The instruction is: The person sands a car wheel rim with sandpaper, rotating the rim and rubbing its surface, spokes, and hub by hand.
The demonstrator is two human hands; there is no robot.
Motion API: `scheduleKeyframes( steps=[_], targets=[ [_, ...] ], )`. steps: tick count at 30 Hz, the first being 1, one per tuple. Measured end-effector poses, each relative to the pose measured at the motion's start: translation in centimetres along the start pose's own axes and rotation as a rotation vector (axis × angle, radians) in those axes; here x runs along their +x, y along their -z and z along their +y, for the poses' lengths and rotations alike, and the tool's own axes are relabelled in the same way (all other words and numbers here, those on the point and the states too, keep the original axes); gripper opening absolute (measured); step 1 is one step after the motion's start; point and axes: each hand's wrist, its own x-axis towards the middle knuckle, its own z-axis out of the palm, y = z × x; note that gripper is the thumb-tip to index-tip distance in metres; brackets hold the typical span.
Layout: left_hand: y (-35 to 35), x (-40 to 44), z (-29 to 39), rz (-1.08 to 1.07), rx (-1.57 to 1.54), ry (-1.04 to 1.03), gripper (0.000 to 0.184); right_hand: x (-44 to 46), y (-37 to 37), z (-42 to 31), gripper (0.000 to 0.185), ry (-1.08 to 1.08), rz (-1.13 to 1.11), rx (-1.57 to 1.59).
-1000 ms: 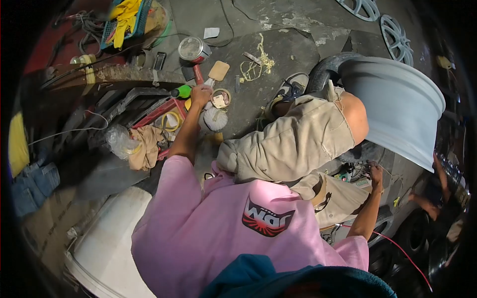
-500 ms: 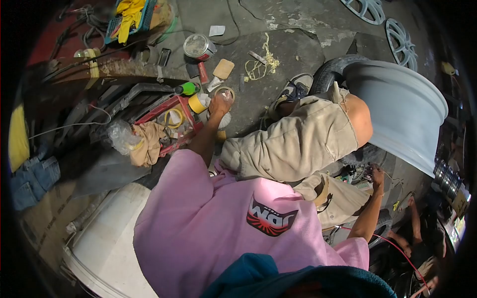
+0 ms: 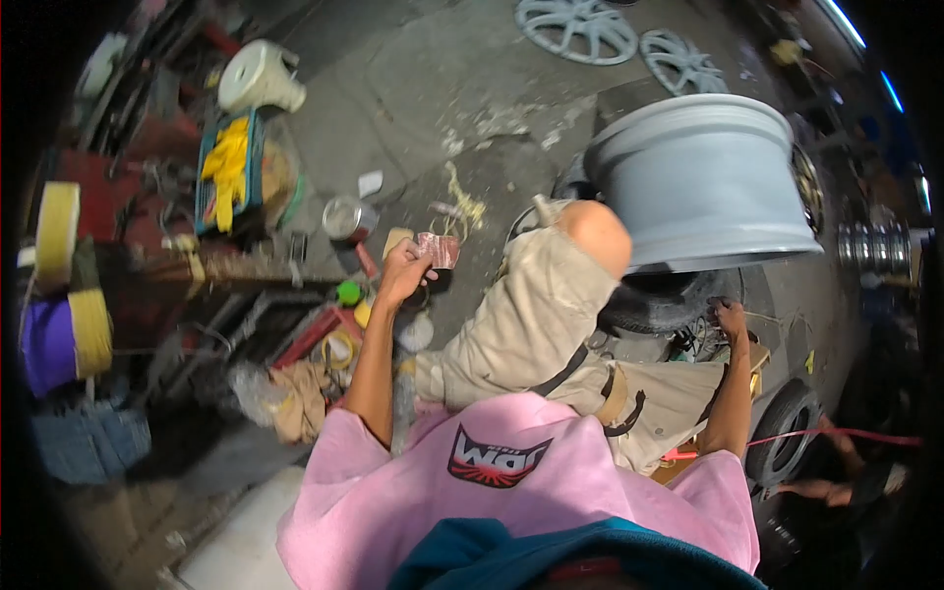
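My left hand (image 3: 401, 273) pinches a small reddish-brown sheet (image 3: 440, 251), held out above the floor; it looks like a piece of sandpaper. Close by that hand are a tan block (image 3: 396, 239) and a red-handled tool (image 3: 367, 261). On the other side, my right hand (image 3: 728, 317) has curled fingers beside a black tire (image 3: 644, 307), and what they hold, if anything, is too small to make out. A large grey wheel barrel (image 3: 703, 182) rests on that tire, in front of my bent knee.
Two spoked wheel faces (image 3: 580, 34) lie on the floor ahead. To my left are a red tray (image 3: 300, 336), an open can (image 3: 346, 218), a teal crate (image 3: 204, 182) and a white stool (image 3: 258, 79). Another tire (image 3: 784, 428) and a person's arm (image 3: 821, 492) are at right, near a red hose (image 3: 826, 433).
My left hand has lifted from the items beside the red tray, and the reddish-brown sheet now shows in its fingers. The view has turned to the left. My right hand stays near the tire.
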Motion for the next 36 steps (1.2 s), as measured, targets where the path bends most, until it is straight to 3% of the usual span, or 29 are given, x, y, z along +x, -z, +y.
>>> scheduleKeyframes(
  steps=[2,4,6,8,10,12,14,16,18,23,26,28,30,31,35,36],
  targets=[
    [-1.0,0.5,5.8,-0.030,-0.021,-0.151,0.016,-2.2,1.5,-2.6,0.031,0.001,0.067,0.065],
    [-2.2,0.2,12.2,-0.002,-0.177,-0.342,0.014,-4.6,3.0,-4.9,0.030,0.056,0.283,0.068],
    [-3.9,-1.0,18.5,-0.052,-0.187,-0.431,0.017,-8.3,4.7,-8.0,0.030,0.038,0.389,0.227],
    [-6.7,-3.0,23.9,-0.086,-0.265,-0.541,0.022,-11.5,5.7,-9.4,0.031,0.100,0.587,0.733],
    [-9.8,-4.9,27.8,-0.175,-0.240,-0.586,0.025,-15.5,6.1,-12.5,0.032,0.144,0.645,0.782],
    [-14.1,-6.9,30.7,-0.399,-0.184,-0.597,0.024,-19.0,5.7,-15.5,0.032,0.224,0.663,0.818],
    [-22.1,-9.9,33.3,-0.822,-0.093,-0.613,0.023,-23.4,7.0,-22.0,0.031,0.359,0.520,0.746],
    [-27.5,-11.8,34.1,-1.054,-0.046,-0.534,0.023,-25.0,7.6,-24.0,0.035,0.525,0.404,0.809],
    [-31.9,-12.9,34.9,-1.165,0.053,-0.517,0.024,-25.4,8.0,-24.7,0.038,0.731,0.435,0.847],
    [-37.7,-13.2,34.2,-1.305,0.148,-0.475,0.023,-26.3,6.1,-23.7,0.026,0.577,0.412,1.175],
    [-39.2,-12.5,32.0,-1.289,0.139,-0.571,0.021,-25.5,4.5,-21.9,0.023,0.561,0.414,1.197],
    [-39.7,-11.7,31.0,-1.332,0.114,-0.524,0.018,-25.3,3.3,-22.0,0.022,0.502,0.443,1.223],
    [-39.8,-10.9,30.5,-1.369,0.066,-0.559,0.022,-26.3,3.7,-23.9,0.026,0.438,0.272,1.497],
    [-39.9,-10.8,30.1,-1.349,0.061,-0.590,0.016,-25.5,2.9,-23.4,0.030,0.456,0.268,1.524],
    [-39.3,-11.2,27.5,-1.236,0.138,-0.519,0.019,-25.6,0.7,-20.9,0.028,0.396,0.216,1.399],
    [-39.2,-11.1,26.9,-1.239,0.145,-0.503,0.019,-25.8,-0.3,-20.0,0.027,0.339,0.263,1.205]
  ],
)
